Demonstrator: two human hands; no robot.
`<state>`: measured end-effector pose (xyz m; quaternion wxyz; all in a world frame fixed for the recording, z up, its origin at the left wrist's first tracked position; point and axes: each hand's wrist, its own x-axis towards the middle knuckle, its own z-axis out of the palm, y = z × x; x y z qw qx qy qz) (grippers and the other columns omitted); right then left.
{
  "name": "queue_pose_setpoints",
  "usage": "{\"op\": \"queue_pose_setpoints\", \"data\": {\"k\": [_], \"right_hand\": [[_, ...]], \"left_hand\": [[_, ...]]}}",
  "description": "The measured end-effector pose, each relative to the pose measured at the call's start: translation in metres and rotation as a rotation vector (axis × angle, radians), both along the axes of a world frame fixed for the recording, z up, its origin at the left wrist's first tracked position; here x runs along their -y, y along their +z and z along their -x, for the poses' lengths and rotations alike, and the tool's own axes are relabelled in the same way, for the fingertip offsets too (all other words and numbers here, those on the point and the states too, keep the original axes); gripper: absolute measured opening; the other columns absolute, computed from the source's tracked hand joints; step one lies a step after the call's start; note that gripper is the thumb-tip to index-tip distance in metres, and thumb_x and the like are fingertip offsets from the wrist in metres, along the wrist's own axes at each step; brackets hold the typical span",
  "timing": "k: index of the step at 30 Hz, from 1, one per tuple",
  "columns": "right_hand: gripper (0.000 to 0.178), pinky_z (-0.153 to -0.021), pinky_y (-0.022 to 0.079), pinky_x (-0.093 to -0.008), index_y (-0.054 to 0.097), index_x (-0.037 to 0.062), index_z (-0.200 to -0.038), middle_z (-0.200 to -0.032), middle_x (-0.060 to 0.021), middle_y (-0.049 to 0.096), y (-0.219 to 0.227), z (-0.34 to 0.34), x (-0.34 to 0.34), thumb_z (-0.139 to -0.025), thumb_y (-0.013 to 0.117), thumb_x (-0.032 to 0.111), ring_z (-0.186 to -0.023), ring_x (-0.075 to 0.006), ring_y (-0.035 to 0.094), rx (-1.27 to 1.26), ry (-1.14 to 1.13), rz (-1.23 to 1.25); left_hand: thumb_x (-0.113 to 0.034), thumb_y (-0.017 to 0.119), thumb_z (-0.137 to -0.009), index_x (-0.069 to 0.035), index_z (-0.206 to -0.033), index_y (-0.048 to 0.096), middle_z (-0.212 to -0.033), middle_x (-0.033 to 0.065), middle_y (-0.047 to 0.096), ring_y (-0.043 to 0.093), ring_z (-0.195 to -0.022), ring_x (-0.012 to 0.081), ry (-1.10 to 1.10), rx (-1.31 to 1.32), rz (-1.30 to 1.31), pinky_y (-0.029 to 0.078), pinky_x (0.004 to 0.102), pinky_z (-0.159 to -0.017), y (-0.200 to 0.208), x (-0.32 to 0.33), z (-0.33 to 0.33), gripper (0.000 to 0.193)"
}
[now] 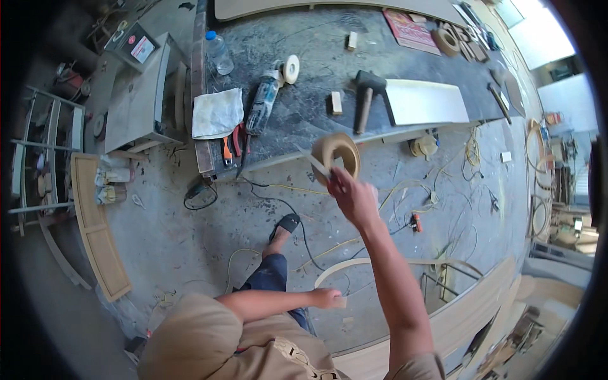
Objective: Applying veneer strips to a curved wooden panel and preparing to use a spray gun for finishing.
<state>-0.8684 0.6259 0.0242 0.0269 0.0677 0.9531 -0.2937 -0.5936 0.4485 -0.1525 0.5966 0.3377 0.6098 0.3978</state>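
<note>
My right hand (354, 196) is raised in front of the workbench's near edge, its fingers closed on a roll of brown tape (353, 158). A thin, pale, blade-like strip (314, 162) sticks out from the same fingers, across the roll's left side; its kind is unclear. Close to my body, my left hand (326, 297) is closed on a small pale flat piece (341, 303), perhaps wood or tape. On the bench beyond the roll lie a mallet (364, 109) with a dark head, a white panel (425, 101) and a small wooden block (335, 102).
The dark workbench (304, 114) spans the far side, with an angle grinder (263, 101), a white cloth (218, 114) and a water bottle (220, 54). Cables (297, 218) trail over the concrete floor. A curved wooden strip (405, 261) and wooden panels (443, 329) stand at right.
</note>
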Motion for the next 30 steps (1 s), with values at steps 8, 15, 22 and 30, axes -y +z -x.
{"op": "queue_pose_setpoints", "data": {"k": [8, 15, 22, 30], "right_hand": [[0.033, -0.071, 0.055, -0.0442, 0.069, 0.0124, -0.119, -0.089, -0.0169, 0.074, -0.073, 0.167, 0.019, -0.093, 0.071, 0.033, -0.082, -0.0355, 0.073, 0.055, 0.069, 0.058], [0.024, -0.081, 0.054, -0.0467, 0.07, 0.0045, -0.113, -0.098, -0.0208, 0.074, -0.075, 0.194, 0.013, -0.096, 0.065, 0.021, -0.094, -0.041, 0.072, 0.023, -0.177, 0.093], [0.029, -0.077, 0.056, -0.0393, 0.069, 0.005, -0.123, -0.106, -0.0192, 0.073, -0.045, 0.1, -0.001, -0.095, 0.068, 0.011, -0.087, -0.0296, 0.071, -0.185, -0.111, 0.444], [0.051, -0.091, 0.055, -0.0369, 0.049, 0.0064, -0.145, -0.115, -0.0143, 0.07, 0.003, -0.267, -0.006, -0.1, 0.067, 0.021, -0.103, -0.0237, 0.069, -0.152, -1.02, 0.614]], "left_hand": [[-0.035, 0.063, -0.095, -0.009, -0.117, 0.061, -0.113, 0.0178, 0.069, 0.067, -0.107, 0.0376, 0.095, 0.061, 0.15, 0.051, 0.047, -0.086, 0.015, 0.003, 0.071, 0.034], [-0.033, 0.061, -0.096, -0.008, -0.121, 0.059, -0.117, 0.0201, 0.068, 0.065, -0.112, 0.04, 0.101, 0.174, 0.19, 0.05, 0.0487, -0.09, 0.013, -0.006, 0.082, 0.035], [-0.028, 0.068, -0.093, -0.003, -0.125, 0.06, -0.112, 0.0186, 0.07, 0.069, -0.102, 0.0319, 0.216, 0.201, -0.012, 0.053, 0.0432, -0.086, 0.018, -0.012, 0.09, 0.041], [-0.018, 0.078, -0.088, -0.002, -0.124, 0.056, -0.109, 0.0137, 0.073, 0.069, -0.098, 0.0168, 0.229, 0.303, 0.081, 0.056, 0.0334, -0.081, 0.037, -0.055, 0.127, 0.046]]}}
